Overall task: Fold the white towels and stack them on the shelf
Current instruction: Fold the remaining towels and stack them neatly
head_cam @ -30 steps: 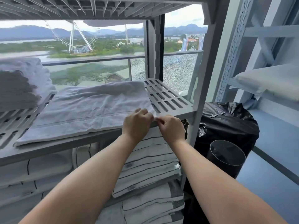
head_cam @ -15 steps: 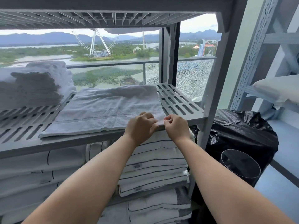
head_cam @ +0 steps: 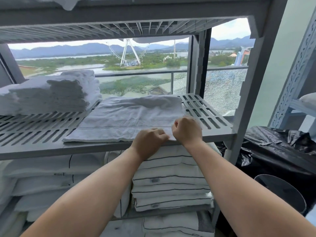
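Both fists curled tight, left hand [head_cam: 149,140] and right hand [head_cam: 186,130] pinching the white towel [head_cam: 130,118] at its near-right corner, towel flat on the slatted shelf [head_cam: 39,132] beyond the knuckles, likely to start a fold.

A soft white cloth towel [head_cam: 130,115] is lying flat on the grey slotted shelf [head_cam: 34,132], right at its front edge, with the left hand [head_cam: 148,142] and the right hand [head_cam: 187,130] pinching its near right corner. A pile of folded white towels [head_cam: 51,94] is sitting further left on the same shelf.
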